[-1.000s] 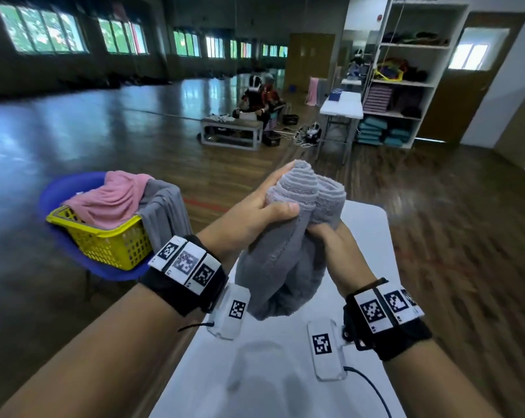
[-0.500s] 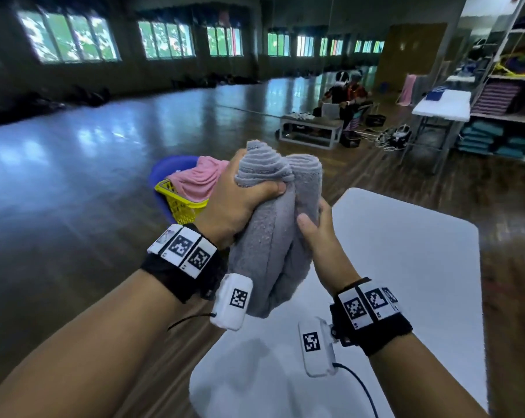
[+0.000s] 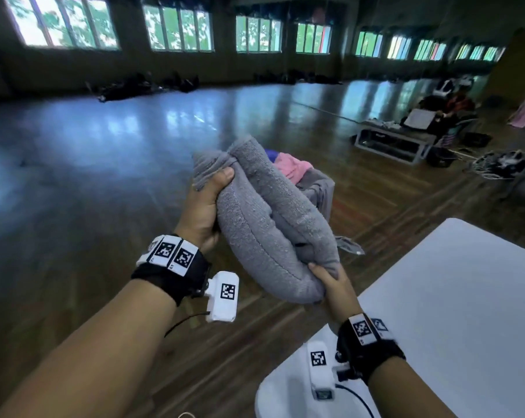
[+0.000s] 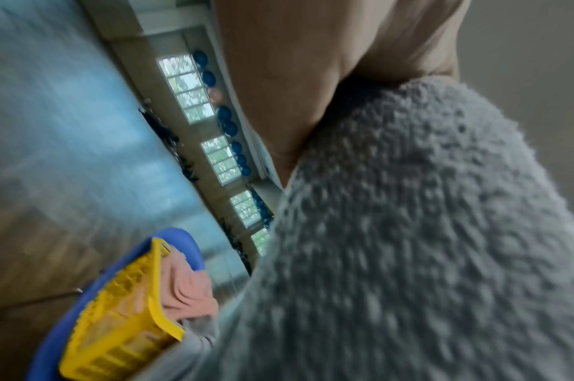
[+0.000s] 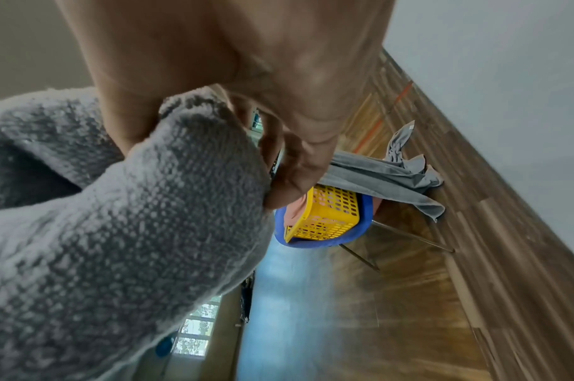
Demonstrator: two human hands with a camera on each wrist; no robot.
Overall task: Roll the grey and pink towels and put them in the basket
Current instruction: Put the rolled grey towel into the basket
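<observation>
A rolled grey towel (image 3: 264,224) hangs in the air between both hands, left of the white table. My left hand (image 3: 208,200) grips its far end, thumb on top. My right hand (image 3: 330,282) pinches its near end from below. The towel fills the left wrist view (image 4: 409,245) and the right wrist view (image 5: 132,232). Behind it the yellow basket (image 5: 328,214) sits on a blue chair (image 5: 364,226), holding a pink towel (image 3: 291,165) and another grey towel (image 5: 386,177) draped over its rim. In the head view the rolled towel hides the basket.
The white table (image 3: 451,312) lies at the lower right. Wooden floor (image 3: 104,176) spreads all around. A low bench (image 3: 391,143) with a seated person and cables stands far right.
The view has swung left. Both hands carried the rolled towel leftward off the table toward the basket and tilted it from upright to lying at a slant.
</observation>
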